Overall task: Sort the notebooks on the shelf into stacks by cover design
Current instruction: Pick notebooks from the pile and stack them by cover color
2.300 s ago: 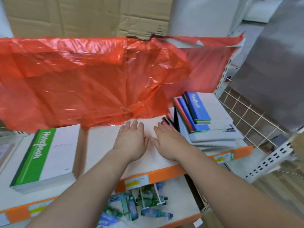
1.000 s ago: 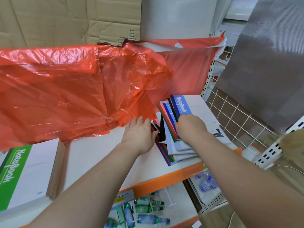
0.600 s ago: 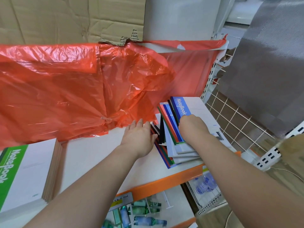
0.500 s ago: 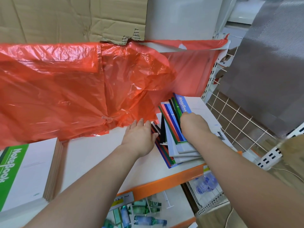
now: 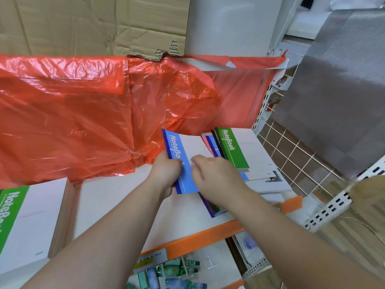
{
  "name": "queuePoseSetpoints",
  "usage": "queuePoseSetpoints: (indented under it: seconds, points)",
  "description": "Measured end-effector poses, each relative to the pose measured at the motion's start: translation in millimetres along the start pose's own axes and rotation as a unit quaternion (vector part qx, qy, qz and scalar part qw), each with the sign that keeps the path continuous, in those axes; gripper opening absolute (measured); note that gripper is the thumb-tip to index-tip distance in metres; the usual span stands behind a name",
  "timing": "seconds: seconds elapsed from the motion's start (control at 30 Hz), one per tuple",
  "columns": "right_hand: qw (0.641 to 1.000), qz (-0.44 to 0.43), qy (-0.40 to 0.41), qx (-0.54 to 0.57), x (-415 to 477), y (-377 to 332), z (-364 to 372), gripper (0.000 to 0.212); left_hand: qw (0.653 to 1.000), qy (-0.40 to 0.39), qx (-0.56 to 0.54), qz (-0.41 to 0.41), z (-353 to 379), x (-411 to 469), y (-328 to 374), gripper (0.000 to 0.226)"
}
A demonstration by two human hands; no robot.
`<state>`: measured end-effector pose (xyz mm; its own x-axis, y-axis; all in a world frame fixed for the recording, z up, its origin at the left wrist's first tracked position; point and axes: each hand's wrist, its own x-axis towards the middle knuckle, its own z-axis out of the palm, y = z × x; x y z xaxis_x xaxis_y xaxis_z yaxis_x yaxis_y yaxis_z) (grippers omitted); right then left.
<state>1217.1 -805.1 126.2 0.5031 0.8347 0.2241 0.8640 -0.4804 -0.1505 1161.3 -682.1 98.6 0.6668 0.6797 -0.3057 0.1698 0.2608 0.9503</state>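
Head view: left hand (image 5: 164,174) grips blue notebook (image 5: 176,147), axis 11-to-5 o'clock; right hand (image 5: 212,176) atop, grip unclear; pile (image 5: 256,155) at 3 o'clock.

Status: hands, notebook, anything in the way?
Left hand grips blue notebook at its spine; right hand on its cover, grip unclear. Notebook held beside mixed pile; green notebook tops it. Red plastic sheet hangs close behind.

Bare shelf (image 5: 116,201) is lying open between the green notebook stack (image 5: 31,222) and the mixed notebook pile (image 5: 256,163); the orange plastic sheet (image 5: 83,122) is drooping over the back, probably touching it; a wire grid (image 5: 291,155) is closing the right end
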Motion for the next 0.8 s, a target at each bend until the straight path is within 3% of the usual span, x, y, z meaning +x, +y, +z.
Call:
queuePoseSetpoints:
  seconds: [0.1,0.2,0.47,0.63,0.8]
  points:
    - [0.991,0.106,-0.001,-0.084,15,40,10,0.021,1.000,0.000,-0.006,0.002,-9,-2,-1,0.033]
    - [0.969,0.215,-0.064,-0.101,16,67,21,0.031,1.000,-0.003,-0.006,0.004,-14,-5,-1,0.034]
    - [0.966,0.212,-0.106,-0.104,16,63,16,0.013,1.000,-0.002,-0.017,-0.002,-19,-9,1,0.028]
    - [0.969,0.228,-0.071,-0.062,15,69,13,0.026,1.000,-0.005,-0.021,0.000,-19,-12,2,0.027]
    - [0.968,0.224,-0.072,-0.081,14,68,15,0.020,1.000,-0.003,-0.011,-0.002,-18,-14,2,0.026]
